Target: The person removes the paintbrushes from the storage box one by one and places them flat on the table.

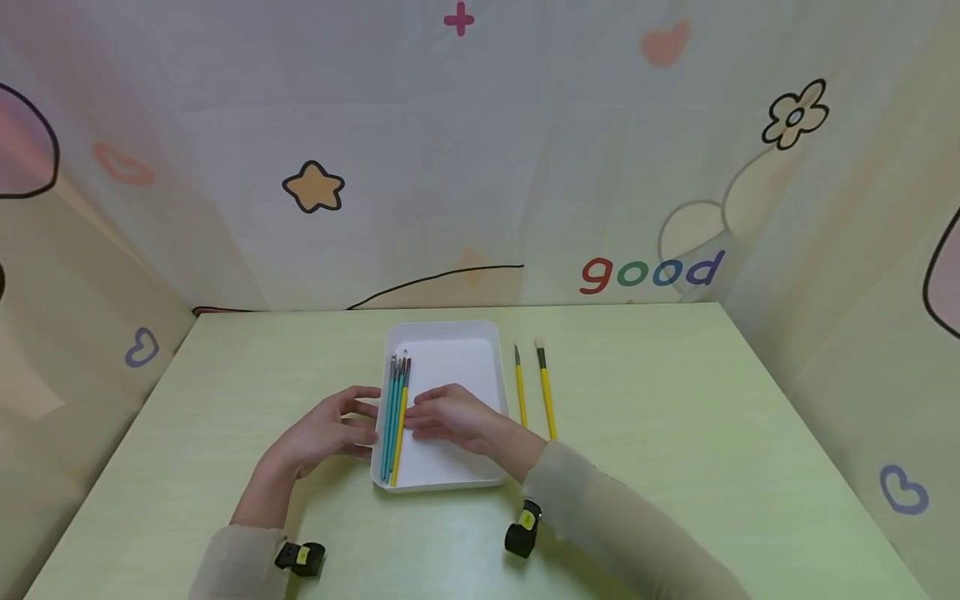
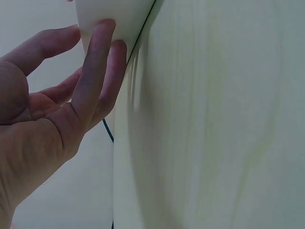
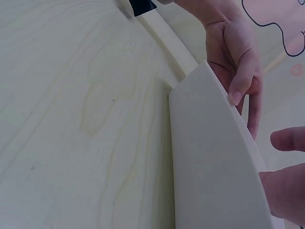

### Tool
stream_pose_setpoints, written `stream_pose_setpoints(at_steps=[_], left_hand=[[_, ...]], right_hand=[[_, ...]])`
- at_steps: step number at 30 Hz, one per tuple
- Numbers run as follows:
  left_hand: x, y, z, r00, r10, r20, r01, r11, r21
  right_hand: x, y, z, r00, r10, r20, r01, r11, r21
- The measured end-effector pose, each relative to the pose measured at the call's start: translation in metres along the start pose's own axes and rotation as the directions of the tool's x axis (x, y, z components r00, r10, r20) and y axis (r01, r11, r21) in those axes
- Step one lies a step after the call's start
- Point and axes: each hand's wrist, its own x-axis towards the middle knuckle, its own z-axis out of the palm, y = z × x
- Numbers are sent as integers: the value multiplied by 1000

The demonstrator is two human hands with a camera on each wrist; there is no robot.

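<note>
A white tray (image 1: 450, 354) holds several slim teal paintbrushes (image 1: 391, 417) and a yellow paintbrush (image 1: 397, 454), lined up along its left wall with bristles away from me. My left hand (image 1: 326, 433) is at the tray's outer left side, fingertips against the wall; the left wrist view shows its fingers loosely bent there. Inside the tray, my right hand (image 1: 457, 418) reaches left, fingers fairly straight, their tips at the yellow paintbrush. The right wrist view mostly shows the tray's near outer wall (image 3: 209, 157), so the right fingertips' contact is hidden there.
Two more yellow paintbrushes, a thin one (image 1: 521, 387) and a wider one (image 1: 546, 387), lie on the pale wooden table (image 1: 675, 433) right of the tray, partly behind my right forearm. A printed curtain (image 1: 420, 167) hangs along the table's back edge.
</note>
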Motion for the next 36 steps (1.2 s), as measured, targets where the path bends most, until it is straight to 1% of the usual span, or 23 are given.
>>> stream_pose_setpoints(at_steps=[4, 8, 13, 17, 20, 23, 25, 27, 29, 33, 36], left_hand=[[0, 1, 1, 1000, 12, 10, -12, 1000, 6], [1, 1, 2, 1000, 0, 3, 0, 1000, 11], [1, -1, 3, 1000, 5, 3, -5, 1000, 13], [0, -2, 3, 1000, 16, 1, -16, 1000, 10], [-1, -1, 3, 1000, 28, 5, -28, 1000, 7], [-2, 0, 3, 999, 33, 5, -33, 999, 5], [-3, 0, 4, 1000, 31, 5, -31, 1000, 5], [-4, 0, 4, 999, 32, 2, -32, 999, 2], [-3, 1, 4, 1000, 31, 1, -31, 1000, 0], [-2, 0, 4, 1000, 19, -15, -19, 1000, 3], [-2, -1, 3, 1000, 13, -20, -13, 1000, 12]], right_hand=[[4, 4, 3, 1000, -24, -2, 24, 1000, -12], [10, 10, 9, 998, -65, 1, 65, 996, -60], [14, 16, 16, 993, -104, -47, 97, 986, -138], [14, 21, 23, 982, -160, -96, 132, 961, -242], [13, 24, 26, 969, -220, -117, 168, 923, -346], [13, 26, 29, 957, -261, -123, 191, 892, -409], [12, 26, 30, 954, -273, -124, 197, 883, -426], [13, 26, 31, 954, -273, -127, 198, 887, -418], [13, 26, 30, 956, -262, -130, 194, 902, -386], [16, 25, 29, 964, -228, -138, 182, 942, -284], [16, 25, 26, 968, -204, -146, 171, 962, -213]])
